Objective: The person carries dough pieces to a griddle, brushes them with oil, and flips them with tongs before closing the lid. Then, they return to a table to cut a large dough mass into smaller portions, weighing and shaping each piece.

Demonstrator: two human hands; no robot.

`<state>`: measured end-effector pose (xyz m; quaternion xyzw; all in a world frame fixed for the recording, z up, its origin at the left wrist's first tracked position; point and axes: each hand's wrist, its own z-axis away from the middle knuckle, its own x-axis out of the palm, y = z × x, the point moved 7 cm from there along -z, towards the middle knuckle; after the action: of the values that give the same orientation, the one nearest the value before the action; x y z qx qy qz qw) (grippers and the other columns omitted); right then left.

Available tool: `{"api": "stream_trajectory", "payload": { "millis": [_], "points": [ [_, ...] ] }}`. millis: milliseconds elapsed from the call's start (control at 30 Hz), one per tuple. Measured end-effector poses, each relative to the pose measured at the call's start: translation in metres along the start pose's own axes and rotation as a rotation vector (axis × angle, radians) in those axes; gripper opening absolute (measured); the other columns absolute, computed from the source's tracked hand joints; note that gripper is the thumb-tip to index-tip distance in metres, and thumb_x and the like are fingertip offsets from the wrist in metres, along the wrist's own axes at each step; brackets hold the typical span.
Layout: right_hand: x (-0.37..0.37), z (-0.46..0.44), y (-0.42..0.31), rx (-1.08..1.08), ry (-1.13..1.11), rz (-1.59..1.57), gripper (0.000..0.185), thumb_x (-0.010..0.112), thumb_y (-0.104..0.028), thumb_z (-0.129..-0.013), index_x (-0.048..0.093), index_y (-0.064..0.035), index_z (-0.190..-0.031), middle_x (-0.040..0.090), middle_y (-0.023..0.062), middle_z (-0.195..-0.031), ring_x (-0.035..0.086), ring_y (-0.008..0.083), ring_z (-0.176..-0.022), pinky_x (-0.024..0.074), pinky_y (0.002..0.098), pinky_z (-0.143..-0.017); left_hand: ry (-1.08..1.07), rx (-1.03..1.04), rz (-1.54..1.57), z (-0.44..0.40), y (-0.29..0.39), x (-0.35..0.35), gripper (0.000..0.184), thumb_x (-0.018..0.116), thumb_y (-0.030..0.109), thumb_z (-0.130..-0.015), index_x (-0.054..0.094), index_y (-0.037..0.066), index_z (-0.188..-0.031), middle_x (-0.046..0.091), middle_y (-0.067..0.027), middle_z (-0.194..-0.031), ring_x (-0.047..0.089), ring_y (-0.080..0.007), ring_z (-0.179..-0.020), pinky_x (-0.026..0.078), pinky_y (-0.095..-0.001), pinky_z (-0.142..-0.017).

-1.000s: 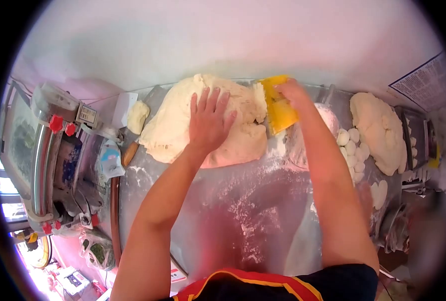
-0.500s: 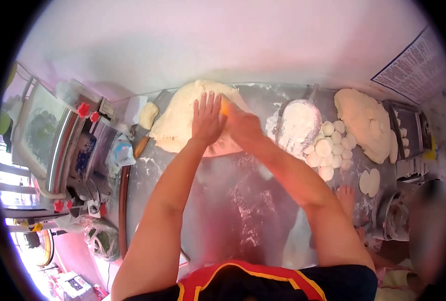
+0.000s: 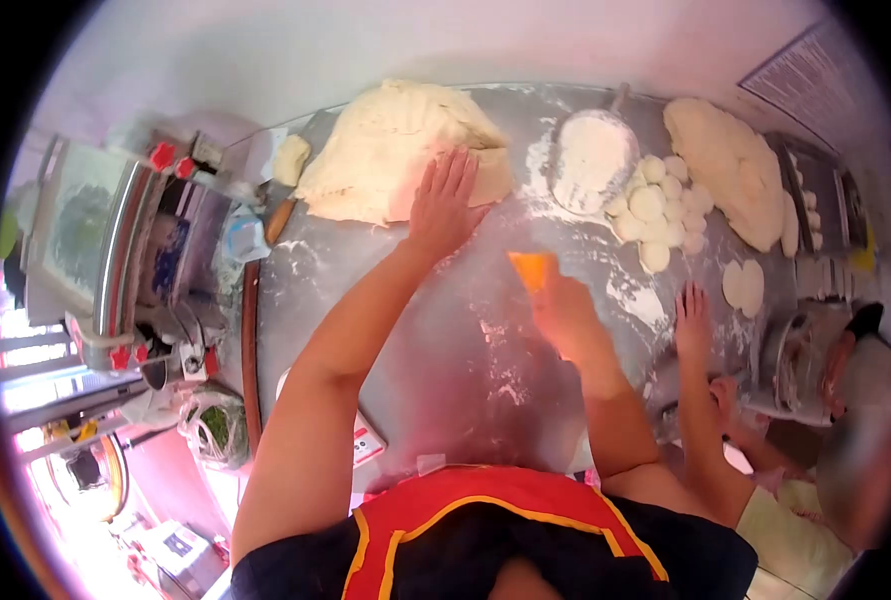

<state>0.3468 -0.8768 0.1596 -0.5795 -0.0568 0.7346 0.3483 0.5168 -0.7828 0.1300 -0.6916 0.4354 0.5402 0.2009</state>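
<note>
A large pale dough mass (image 3: 380, 150) lies at the back of the metal table, with a cut edge along its right part. My left hand (image 3: 447, 200) rests on the front right of this dough, fingers stretched and palm down. Off to the right and nearer to me, my right hand (image 3: 570, 315) grips an orange dough scraper (image 3: 532, 270), which is apart from the dough. The right hand is slightly blurred, and its fingers are closed round the scraper.
A flour scoop (image 3: 595, 160) stands beside several dough rounds (image 3: 655, 205). Another dough mass (image 3: 730, 165) lies at the back right. A co-worker's hand (image 3: 693, 315) touches the table at the right. A rolling pin (image 3: 252, 345) and a dough-sheeting machine (image 3: 115, 240) are at the left.
My right hand has pulled back from the dough toward the front right with the scraper. My left hand stays on the dough. The co-worker's arm reaches further onto the table, and the view has shifted.
</note>
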Motion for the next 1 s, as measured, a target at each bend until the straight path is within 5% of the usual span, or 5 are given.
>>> {"api": "stream_trajectory", "payload": {
  "millis": [267,467,633,867,1000],
  "points": [
    [-0.008,0.055,0.036,0.090,0.105,-0.136,0.032,0.052,-0.012,-0.083,0.039,0.0014,-0.109,0.060,0.0278,-0.072,0.058,0.0476,-0.070,0.0452,0.0536,-0.062,-0.067,0.420,0.241,-0.069,0.084,0.082,0.058,0.052,0.029,-0.088,0.039,-0.004,-0.133,0.039,-0.0189,-0.139,0.032,-0.0316,-0.132,0.024,-0.0429,-0.109],
    [-0.009,0.085,0.083,0.243,0.187,-0.235,0.036,0.055,-0.017,-0.083,0.041,0.0006,-0.112,0.060,0.0277,-0.073,0.058,0.0482,-0.070,0.0447,0.0527,-0.062,-0.141,0.171,0.070,-0.129,0.108,0.144,0.050,0.046,0.024,-0.092,0.040,-0.006,-0.131,0.041,-0.0230,-0.136,0.037,-0.0345,-0.128,0.028,-0.0447,-0.107],
    [-0.049,0.101,0.089,0.349,0.299,-0.268,0.024,0.051,-0.016,-0.087,0.042,-0.0009,-0.104,0.060,0.0271,-0.071,0.059,0.0467,-0.069,0.0447,0.0546,-0.060,-0.211,0.152,0.566,-0.001,0.139,0.137,0.056,0.044,0.030,-0.092,0.038,-0.011,-0.130,0.037,-0.0281,-0.137,0.034,-0.0379,-0.130,0.023,-0.0468,-0.110],
    [-0.066,0.107,0.103,0.285,0.299,-0.182,0.025,0.051,-0.013,-0.087,0.042,-0.0006,-0.106,0.061,0.0275,-0.074,0.059,0.0462,-0.073,0.0452,0.0532,-0.065,-0.589,0.437,0.189,0.159,0.125,0.049,0.059,0.044,0.043,-0.092,0.034,0.013,-0.141,0.025,-0.0166,-0.148,0.015,-0.0339,-0.140,0.015,-0.0544,-0.110],
    [-0.040,0.116,0.113,0.364,0.210,-0.102,0.029,0.052,-0.014,-0.085,0.041,-0.0009,-0.109,0.061,0.0292,-0.081,0.059,0.0469,-0.077,0.0451,0.0533,-0.068,-0.363,0.012,-0.010,0.101,0.077,0.073,0.063,0.042,0.052,-0.090,0.031,0.020,-0.143,0.021,-0.0167,-0.150,0.008,-0.0402,-0.140,0.008,-0.0635,-0.107]
  ]
}}
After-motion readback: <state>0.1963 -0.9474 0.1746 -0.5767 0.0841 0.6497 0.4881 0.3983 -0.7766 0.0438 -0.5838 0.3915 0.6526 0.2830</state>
